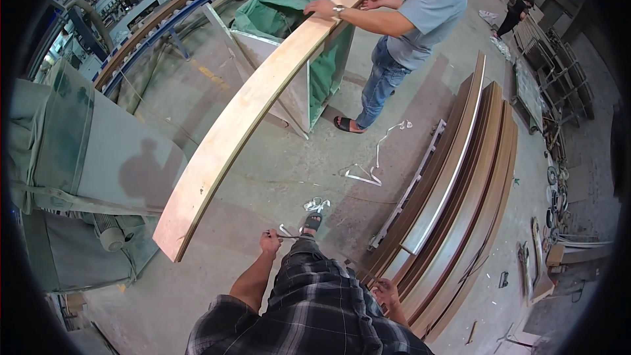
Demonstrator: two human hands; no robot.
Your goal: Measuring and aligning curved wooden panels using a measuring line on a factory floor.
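My left hand point(270, 241) is closed around the end of a thin dark strip point(288, 236), beside my hip. Low on the right, my right hand point(386, 292) grips a thin brown strip point(360, 269) next to the stacked brown boards point(460, 223). Whether both hands hold one and the same strip is hidden by my body. A long pale wooden board point(243, 105) stretches away ahead of me, apart from my hands. At its far part, a co-worker in a grey T-shirt point(434, 13) rests a hand point(320, 8) on it.
The pale board lies over a white-framed bin with a green cloth lining point(263, 16). Large grey machinery point(105, 151) stands on the left, a roller conveyor point(164, 20) behind it. White strapping scraps point(368, 174) litter the floor. Another person point(514, 16) is far right.
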